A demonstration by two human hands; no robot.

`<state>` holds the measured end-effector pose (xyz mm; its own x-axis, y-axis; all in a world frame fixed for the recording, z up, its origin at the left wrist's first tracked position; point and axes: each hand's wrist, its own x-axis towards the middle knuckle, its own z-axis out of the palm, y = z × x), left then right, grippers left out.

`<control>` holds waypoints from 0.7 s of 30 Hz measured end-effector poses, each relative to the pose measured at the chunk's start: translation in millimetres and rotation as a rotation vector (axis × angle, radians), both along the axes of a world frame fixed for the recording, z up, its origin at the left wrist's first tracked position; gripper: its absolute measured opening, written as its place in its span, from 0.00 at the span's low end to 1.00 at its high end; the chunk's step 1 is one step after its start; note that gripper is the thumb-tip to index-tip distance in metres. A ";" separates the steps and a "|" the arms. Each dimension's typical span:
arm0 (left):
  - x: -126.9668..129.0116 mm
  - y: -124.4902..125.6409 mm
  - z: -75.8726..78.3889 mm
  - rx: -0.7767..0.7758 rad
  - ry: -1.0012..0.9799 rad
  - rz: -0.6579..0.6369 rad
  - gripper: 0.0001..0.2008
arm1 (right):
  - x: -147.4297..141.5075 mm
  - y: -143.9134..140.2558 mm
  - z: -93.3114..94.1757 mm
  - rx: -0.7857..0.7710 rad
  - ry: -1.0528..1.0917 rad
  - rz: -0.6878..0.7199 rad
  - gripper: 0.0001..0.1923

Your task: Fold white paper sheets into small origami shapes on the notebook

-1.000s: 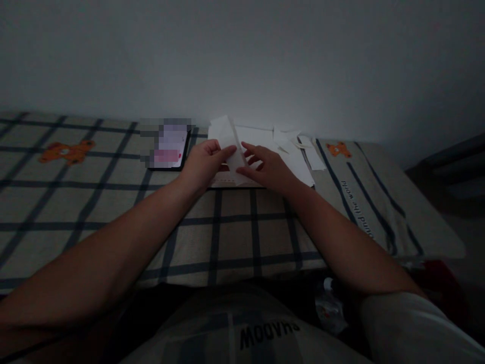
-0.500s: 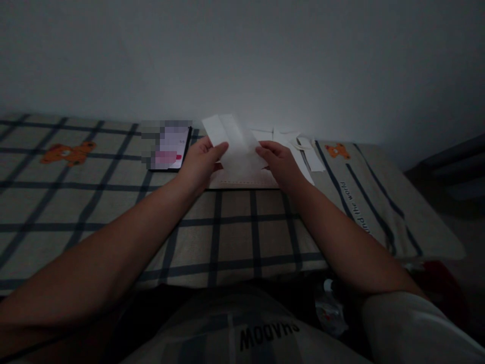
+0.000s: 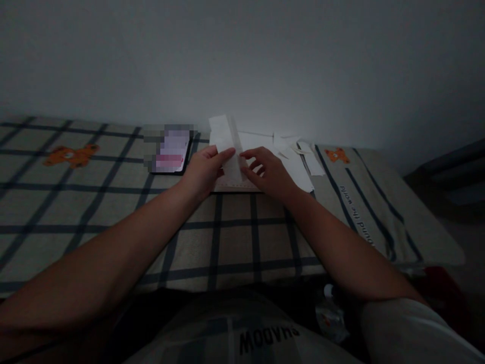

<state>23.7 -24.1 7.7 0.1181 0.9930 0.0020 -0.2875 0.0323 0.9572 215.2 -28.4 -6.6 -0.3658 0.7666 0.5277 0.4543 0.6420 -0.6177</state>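
My left hand [image 3: 204, 169] grips a folded sheet of white paper [image 3: 223, 134], thumb on the front and fingers behind. The paper stands tilted above the sheets below, with lengthwise creases and a narrow strip along its right side. At that right edge is my right hand [image 3: 271, 172], fingers bent and fingertips closed in on the paper. Under both hands lies a pale pad or notebook [image 3: 242, 187] with a dashed line near its front edge, partly hidden by the hands and paper.
A phone [image 3: 172, 149] with a lit, partly blurred screen lies left of my hands. Loose white paper pieces [image 3: 312, 159] lie to the right. The checked cloth [image 3: 235, 237] covers the surface, against a grey wall [image 3: 242, 60]. A clear plastic bottle [image 3: 331, 316] is below the front edge.
The paper has been folded narrower, its right part brought in. My right hand has moved left, towards my left hand, and its fingers are now at the paper's right edge.
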 end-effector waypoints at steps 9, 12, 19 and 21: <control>1.4 -2.7 1.6 -0.049 -0.035 0.035 0.13 | -9.3 -11.3 5.8 0.213 -0.126 -0.076 0.12; 0.9 -3.2 0.8 -0.045 0.006 0.063 0.12 | -13.3 -16.1 12.0 0.193 -0.102 -0.112 0.09; -4.5 2.0 -6.3 0.059 0.153 0.082 0.13 | -12.6 -16.0 19.1 0.083 0.059 -0.173 0.05; -6.0 2.2 -5.7 0.073 0.177 0.079 0.14 | -11.9 -15.0 19.0 0.065 0.101 -0.186 0.05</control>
<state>17.7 -21.9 2.0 0.0445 0.9972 0.0608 -0.1136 -0.0554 0.9920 203.3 -43.4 12.3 -0.1635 0.7793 0.6050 0.5065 0.5926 -0.6263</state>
